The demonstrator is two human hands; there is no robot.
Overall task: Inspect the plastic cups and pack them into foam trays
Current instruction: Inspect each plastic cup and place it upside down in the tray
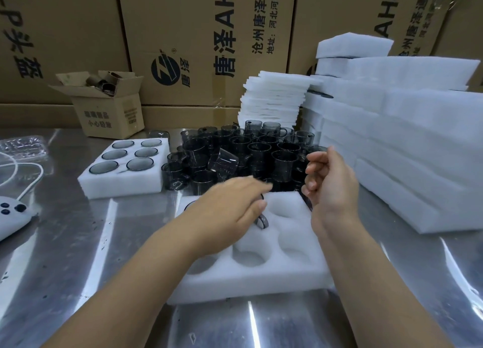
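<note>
A white foam tray [264, 272] with round holes lies in front of me on the metal table. My left hand [230, 206] reaches over its far row and holds a dark see-through cup [262, 221] between thumb and fingers; the cup's handle shows below the thumb. A dark rim [188, 205] shows in the far-left hole. My right hand [330, 180] hovers above the tray's far right corner with curled fingers; a dark curved edge [309, 202] shows under its palm, and whether the hand holds it is unclear. Several loose cups [251, 151] stand behind the tray.
A filled foam tray [104, 184] with several cups lies at the left. Stacks of foam trays [407, 149] and foam sheets [274, 99] rise at the right and back. A small open carton [112, 110], large boxes, a white device [13, 217] and a cable sit around.
</note>
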